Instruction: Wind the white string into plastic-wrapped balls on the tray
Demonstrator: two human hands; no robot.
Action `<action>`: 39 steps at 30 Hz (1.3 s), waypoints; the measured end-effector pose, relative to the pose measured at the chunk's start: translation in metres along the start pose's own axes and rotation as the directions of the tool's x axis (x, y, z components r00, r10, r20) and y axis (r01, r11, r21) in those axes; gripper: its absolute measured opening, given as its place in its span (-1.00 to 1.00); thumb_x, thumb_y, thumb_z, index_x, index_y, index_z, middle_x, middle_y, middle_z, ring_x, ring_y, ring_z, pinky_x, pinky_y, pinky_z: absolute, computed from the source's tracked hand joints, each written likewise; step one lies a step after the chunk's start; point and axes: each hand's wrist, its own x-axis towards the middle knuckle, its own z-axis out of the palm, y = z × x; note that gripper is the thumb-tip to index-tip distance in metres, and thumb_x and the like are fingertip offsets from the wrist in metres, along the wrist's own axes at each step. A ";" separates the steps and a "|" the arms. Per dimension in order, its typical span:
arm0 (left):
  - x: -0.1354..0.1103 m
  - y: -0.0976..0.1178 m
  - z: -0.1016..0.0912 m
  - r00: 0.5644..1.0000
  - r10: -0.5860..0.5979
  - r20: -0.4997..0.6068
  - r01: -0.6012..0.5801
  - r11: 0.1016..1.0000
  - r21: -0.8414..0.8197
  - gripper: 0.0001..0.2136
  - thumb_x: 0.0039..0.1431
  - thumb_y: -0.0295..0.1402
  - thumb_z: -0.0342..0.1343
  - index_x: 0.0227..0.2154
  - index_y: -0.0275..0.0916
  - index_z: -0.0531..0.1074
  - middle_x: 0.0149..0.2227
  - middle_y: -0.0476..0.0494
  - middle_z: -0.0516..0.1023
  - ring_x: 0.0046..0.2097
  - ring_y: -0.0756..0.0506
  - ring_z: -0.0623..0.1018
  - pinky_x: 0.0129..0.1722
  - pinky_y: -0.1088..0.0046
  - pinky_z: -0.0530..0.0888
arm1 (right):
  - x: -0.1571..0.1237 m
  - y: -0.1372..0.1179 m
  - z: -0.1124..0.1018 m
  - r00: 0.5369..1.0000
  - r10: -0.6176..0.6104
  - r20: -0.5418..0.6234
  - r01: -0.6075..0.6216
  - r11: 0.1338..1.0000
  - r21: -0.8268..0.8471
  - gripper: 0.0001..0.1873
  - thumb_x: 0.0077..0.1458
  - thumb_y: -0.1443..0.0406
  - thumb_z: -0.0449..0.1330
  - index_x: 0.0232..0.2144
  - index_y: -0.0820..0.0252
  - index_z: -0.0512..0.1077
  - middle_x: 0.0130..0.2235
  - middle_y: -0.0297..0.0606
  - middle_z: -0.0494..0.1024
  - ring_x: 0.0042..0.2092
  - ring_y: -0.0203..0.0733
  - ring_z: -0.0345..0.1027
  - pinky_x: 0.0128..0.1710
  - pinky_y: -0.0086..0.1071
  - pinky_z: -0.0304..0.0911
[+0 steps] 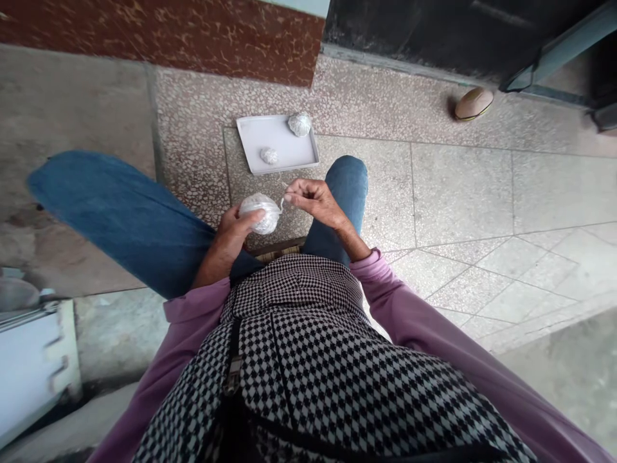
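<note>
A large white ball of yarn (261,214) rests in my left hand (229,235), whose fingers and thumb are wrapped round it. Just to its right, my right hand (314,200) pinches a strand of white yarn (282,204) that runs to the ball. Beyond both hands a shallow white tray (284,164) lies on the floor. In its far right corner sits a white yarn ball (299,125), and a smaller one (268,155) lies near its front edge. A thin strand shows between the tray and my right hand.
My knees in blue trousers (120,222) stand on either side of my hands. A tan rounded object with a dark band (474,104) lies on the tiled floor (457,193) at the far right. A red-brown patterned base (193,38) borders the far left; a white box-like object (33,366) stands lower left.
</note>
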 end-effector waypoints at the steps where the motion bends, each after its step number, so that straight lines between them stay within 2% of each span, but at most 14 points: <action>1: 0.002 -0.002 0.000 1.000 -0.011 -0.025 0.010 0.998 -0.066 -0.36 -0.15 0.09 0.76 -0.05 -0.11 0.74 -0.15 -0.18 0.81 0.03 -0.38 0.80 0.04 0.13 0.76 | -0.005 0.006 -0.005 0.999 -0.001 -0.038 0.002 1.000 0.004 -0.20 0.38 -0.39 0.72 -0.33 0.05 0.50 -0.44 -0.47 0.34 -0.34 -0.23 0.05 -0.30 -0.28 0.10; 3: 0.003 -0.002 0.001 0.999 -0.032 -0.030 0.028 0.991 -0.134 -0.37 -0.14 0.11 0.77 -0.08 -0.11 0.74 -0.13 -0.22 0.83 0.04 -0.37 0.81 0.04 0.14 0.77 | -0.015 0.017 -0.012 0.996 0.007 -0.092 -0.007 1.000 -0.003 -0.14 0.34 -0.45 0.70 -0.35 0.05 0.47 -0.45 -0.51 0.29 -0.36 -0.27 0.02 -0.32 -0.29 0.07; 5: 0.001 0.000 0.003 0.998 -0.056 0.020 0.058 0.985 -0.163 -0.40 -0.13 0.08 0.77 -0.10 -0.13 0.76 -0.13 -0.27 0.84 0.06 -0.41 0.82 0.04 0.11 0.79 | -0.023 0.027 -0.013 0.994 0.030 -0.107 -0.032 0.999 -0.016 -0.13 0.36 -0.48 0.66 -0.35 0.05 0.46 -0.46 -0.53 0.26 -0.38 -0.28 0.03 -0.32 -0.30 0.06; 9: -0.004 0.004 0.005 0.991 -0.088 0.096 0.106 0.976 -0.191 -0.50 -0.08 -0.01 0.73 -0.13 -0.13 0.79 -0.11 -0.35 0.88 0.14 -0.52 0.86 0.06 -0.03 0.85 | -0.028 0.037 0.003 0.987 0.090 -0.130 -0.093 0.995 -0.017 -0.13 0.40 -0.47 0.64 -0.33 0.06 0.45 -0.47 -0.55 0.21 -0.37 -0.28 0.03 -0.32 -0.32 0.04; 14: -0.004 0.003 0.006 0.997 -0.045 0.057 0.057 0.973 -0.225 -0.59 -0.04 -0.05 0.66 -0.16 -0.11 0.80 -0.02 -0.34 0.90 0.19 -0.49 0.87 0.08 0.02 0.87 | -0.023 0.038 0.019 0.987 0.114 -0.111 -0.114 0.993 0.012 -0.11 0.40 -0.48 0.63 -0.37 0.06 0.41 -0.48 -0.54 0.20 -0.37 -0.28 0.03 -0.33 -0.33 -0.01; 20: 0.001 0.002 0.007 1.000 -0.028 0.000 0.027 0.976 -0.216 -0.59 -0.02 0.01 0.69 -0.20 -0.07 0.77 -0.04 -0.36 0.88 0.22 -0.52 0.84 0.09 -0.03 0.87 | -0.023 0.041 0.017 0.988 0.117 -0.102 -0.116 0.993 0.011 -0.18 0.45 -0.41 0.63 -0.32 0.07 0.47 -0.46 -0.52 0.22 -0.35 -0.25 0.07 -0.31 -0.31 -0.01; 22: 0.003 0.001 0.005 1.000 -0.012 -0.028 0.006 0.981 -0.194 -0.56 0.00 0.04 0.71 -0.19 -0.09 0.75 -0.07 -0.35 0.86 0.19 -0.49 0.83 0.12 -0.02 0.85 | -0.028 0.041 0.016 0.990 0.118 -0.073 -0.120 0.993 -0.021 -0.24 0.49 -0.35 0.64 -0.29 0.09 0.52 -0.44 -0.50 0.25 -0.34 -0.24 0.09 -0.29 -0.30 0.01; 25: 0.004 -0.002 -0.001 0.990 0.040 -0.136 -0.058 0.989 -0.134 -0.50 -0.11 0.02 0.75 -0.21 -0.12 0.75 -0.13 -0.26 0.83 0.06 -0.38 0.81 0.07 0.10 0.81 | -0.041 0.035 0.017 0.993 0.114 0.018 -0.112 0.990 -0.088 -0.32 0.54 -0.26 0.64 -0.27 0.13 0.58 -0.41 -0.45 0.33 -0.31 -0.22 0.11 -0.26 -0.26 0.04; 27: 0.006 -0.002 -0.006 0.979 0.088 -0.183 -0.093 0.995 -0.019 -0.50 -0.15 -0.03 0.77 -0.20 -0.13 0.77 -0.15 -0.20 0.83 -0.03 -0.32 0.78 -0.01 0.19 0.76 | -0.050 0.027 0.017 0.988 0.100 0.117 -0.087 0.990 -0.107 -0.35 0.56 -0.24 0.61 -0.24 0.15 0.62 -0.41 -0.42 0.35 -0.31 -0.20 0.12 -0.25 -0.24 0.06; 29: 0.007 0.000 -0.009 0.978 0.120 -0.168 -0.098 0.986 0.135 -0.50 -0.18 -0.07 0.78 -0.19 -0.13 0.79 -0.19 -0.14 0.81 -0.09 -0.29 0.74 -0.09 0.25 0.71 | -0.055 0.017 0.014 0.983 0.058 0.176 -0.043 0.995 -0.090 -0.33 0.54 -0.30 0.59 -0.22 0.14 0.66 -0.40 -0.42 0.36 -0.31 -0.19 0.11 -0.25 -0.22 0.08; 31: 0.009 0.003 -0.009 0.983 0.120 -0.136 -0.085 0.967 0.242 -0.47 -0.26 -0.10 0.80 -0.19 -0.13 0.79 -0.24 -0.08 0.79 -0.12 -0.27 0.70 -0.15 0.30 0.66 | -0.052 0.007 0.006 0.991 -0.001 0.132 0.011 0.997 -0.073 -0.29 0.52 -0.37 0.57 -0.19 0.11 0.66 -0.38 -0.42 0.37 -0.32 -0.20 0.08 -0.24 -0.22 0.08; 33: 0.008 0.005 -0.008 0.989 0.106 -0.107 -0.077 0.965 0.252 -0.45 -0.30 -0.09 0.80 -0.19 -0.13 0.81 -0.25 -0.06 0.79 -0.14 -0.26 0.69 -0.16 0.32 0.65 | -0.039 -0.001 -0.004 0.999 -0.043 0.026 0.046 0.994 -0.099 -0.30 0.55 -0.38 0.55 -0.19 0.08 0.63 -0.37 -0.42 0.34 -0.30 -0.18 0.07 -0.23 -0.21 0.08; 36: 0.003 0.006 -0.004 0.995 0.081 -0.061 -0.072 0.986 0.148 -0.44 -0.25 -0.06 0.81 -0.14 -0.13 0.84 -0.19 -0.11 0.84 -0.11 -0.30 0.73 -0.12 0.27 0.71 | -0.012 -0.007 -0.017 0.994 -0.034 -0.104 0.017 0.987 -0.161 -0.34 0.67 -0.30 0.50 -0.26 0.02 0.55 -0.40 -0.42 0.22 -0.26 -0.13 0.07 -0.21 -0.15 0.07; 39: -0.001 0.002 0.000 0.998 0.049 -0.040 -0.048 0.999 0.011 -0.41 -0.26 -0.04 0.81 -0.11 -0.12 0.87 -0.13 -0.19 0.88 -0.09 -0.33 0.78 -0.07 0.19 0.76 | 0.012 0.001 -0.015 0.986 0.014 -0.167 -0.042 0.986 -0.163 -0.31 0.72 -0.25 0.50 -0.34 -0.01 0.48 -0.45 -0.43 0.15 -0.24 -0.12 0.06 -0.19 -0.14 0.08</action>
